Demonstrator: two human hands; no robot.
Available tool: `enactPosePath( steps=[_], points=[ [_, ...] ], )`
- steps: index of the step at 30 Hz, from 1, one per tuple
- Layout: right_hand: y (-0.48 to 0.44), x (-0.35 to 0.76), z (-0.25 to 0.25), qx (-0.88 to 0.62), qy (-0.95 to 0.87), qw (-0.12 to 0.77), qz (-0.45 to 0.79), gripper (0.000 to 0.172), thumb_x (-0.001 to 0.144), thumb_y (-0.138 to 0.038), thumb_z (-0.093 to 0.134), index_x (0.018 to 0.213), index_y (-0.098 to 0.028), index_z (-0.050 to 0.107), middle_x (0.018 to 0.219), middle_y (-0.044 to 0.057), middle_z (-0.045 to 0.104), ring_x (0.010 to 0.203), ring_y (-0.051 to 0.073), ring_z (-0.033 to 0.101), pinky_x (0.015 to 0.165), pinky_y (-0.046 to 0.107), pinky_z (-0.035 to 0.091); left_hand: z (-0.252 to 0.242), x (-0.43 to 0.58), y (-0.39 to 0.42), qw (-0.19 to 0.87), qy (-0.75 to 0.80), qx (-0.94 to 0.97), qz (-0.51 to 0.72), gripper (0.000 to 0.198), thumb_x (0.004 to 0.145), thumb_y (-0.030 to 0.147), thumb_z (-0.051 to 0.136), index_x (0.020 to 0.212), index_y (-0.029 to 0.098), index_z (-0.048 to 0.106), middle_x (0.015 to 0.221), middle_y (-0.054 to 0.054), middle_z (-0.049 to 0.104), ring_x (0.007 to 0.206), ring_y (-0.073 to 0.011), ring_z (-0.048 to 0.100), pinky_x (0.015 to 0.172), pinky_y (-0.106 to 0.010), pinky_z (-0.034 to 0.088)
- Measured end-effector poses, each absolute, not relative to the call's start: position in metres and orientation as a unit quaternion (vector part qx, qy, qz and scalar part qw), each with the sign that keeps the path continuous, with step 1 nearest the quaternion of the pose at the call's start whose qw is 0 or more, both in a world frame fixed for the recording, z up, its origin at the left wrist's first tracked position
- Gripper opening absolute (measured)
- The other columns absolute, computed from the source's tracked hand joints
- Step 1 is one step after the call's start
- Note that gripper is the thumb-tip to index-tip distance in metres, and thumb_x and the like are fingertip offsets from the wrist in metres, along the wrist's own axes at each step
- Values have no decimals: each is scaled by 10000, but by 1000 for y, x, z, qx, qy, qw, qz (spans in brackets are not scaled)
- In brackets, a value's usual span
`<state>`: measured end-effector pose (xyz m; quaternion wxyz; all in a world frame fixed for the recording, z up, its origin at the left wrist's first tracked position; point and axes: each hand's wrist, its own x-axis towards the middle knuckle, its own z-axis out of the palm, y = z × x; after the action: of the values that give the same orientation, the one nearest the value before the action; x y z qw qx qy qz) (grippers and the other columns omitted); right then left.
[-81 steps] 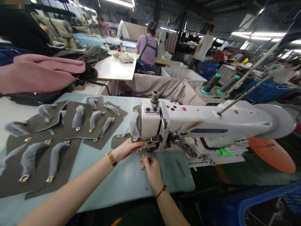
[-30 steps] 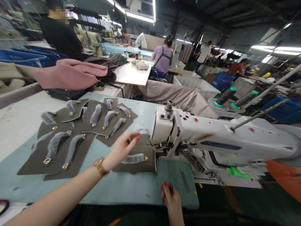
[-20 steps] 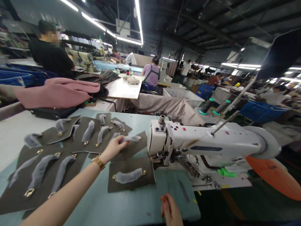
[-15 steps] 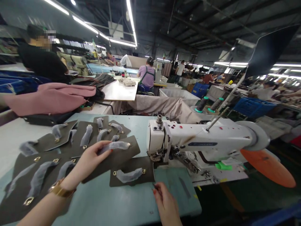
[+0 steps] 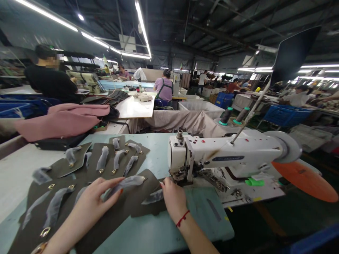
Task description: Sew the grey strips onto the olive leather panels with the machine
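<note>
Lower centre of frame: left hand [image 5: 96, 195] grasps wrapped strap [image 5: 134, 181] on dark panel [image 5: 113, 218]; looks light, bendy, wrapping likely slippery; best held mid-strap. Right hand [image 5: 173, 197] at second panel [image 5: 149, 209], grip unclear.

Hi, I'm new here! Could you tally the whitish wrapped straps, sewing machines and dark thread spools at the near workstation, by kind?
Wrapped straps: 13, counting those partly covered
Sewing machine: 1
Dark thread spools: 2
Total: 16
</note>
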<state>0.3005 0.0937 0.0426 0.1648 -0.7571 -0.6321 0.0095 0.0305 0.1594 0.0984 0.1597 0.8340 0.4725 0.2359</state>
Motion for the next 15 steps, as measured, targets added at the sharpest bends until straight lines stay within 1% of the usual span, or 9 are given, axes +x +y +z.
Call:
enactPosePath(
  steps=[3,5,7,9,10,11,12,13,15],
  points=[
    [70,307,39,-760,-615,199,71,105,935,-296,502,913,-212,562,783,12,697,695,213,680,527,263,376,105,32,183,180,512,821,176,439,806,573,541,1110,278,658,905,-15,714,645,-203,634,602,-293,509],
    [55,313,35,-756,-588,258,129,101,925,-286,519,986,-214,553,864,14,700,774,201,677,596,255,412,119,52,201,202,508,801,244,481,823,559,530,1205,274,597,1006,-31,708,618,-198,634,585,-309,520],
    [41,318,31,-743,-559,322,175,187,894,-303,565,1059,-220,533,929,10,691,832,185,663,669,246,432,140,83,214,254,421,782,382,563,867,483,508,1382,281,403,1277,-63,591,891,-233,662,779,-354,543],
    [31,324,24,-729,-537,371,206,231,869,-335,592,1067,-228,539,928,1,682,830,170,648,701,236,434,159,114,217,315,294,778,457,621,895,401,493,1455,295,246,1477,-60,373,1248,-256,484,1022,-413,427],
    [28,328,20,-723,-530,386,217,198,874,-352,578,1027,-227,558,892,-3,677,799,163,640,690,233,431,164,126,213,326,259,781,465,613,902,368,491,1457,296,241,1506,-54,319,1314,-255,408,1080,-431,364],
    [24,333,14,-720,-523,397,222,167,892,-368,542,964,-222,577,844,-2,669,757,158,627,671,233,425,164,134,205,324,243,790,461,577,904,339,495,1441,295,287,1500,-54,330,1328,-256,387,1102,-441,333],
    [21,339,8,-720,-515,408,222,195,914,-384,495,895,-213,587,797,3,656,721,157,612,655,237,420,157,139,193,315,246,799,449,511,908,310,493,1403,292,366,1456,-58,401,1293,-253,435,1094,-438,349],
    [19,345,1,-724,-504,419,217,258,931,-400,449,834,-204,586,761,12,642,694,160,596,643,242,417,142,140,178,305,253,812,429,435,910,287,492,1343,285,451,1372,-65,498,1218,-246,512,1061,-426,396],
    [16,356,-11,-735,-474,440,203,341,946,-425,392,788,-190,583,742,36,631,686,171,581,644,257,421,92,134,142,317,261,833,372,271,933,241,440,1155,286,589,1066,-51,669,986,-204,640,903,-356,522]
  ],
)
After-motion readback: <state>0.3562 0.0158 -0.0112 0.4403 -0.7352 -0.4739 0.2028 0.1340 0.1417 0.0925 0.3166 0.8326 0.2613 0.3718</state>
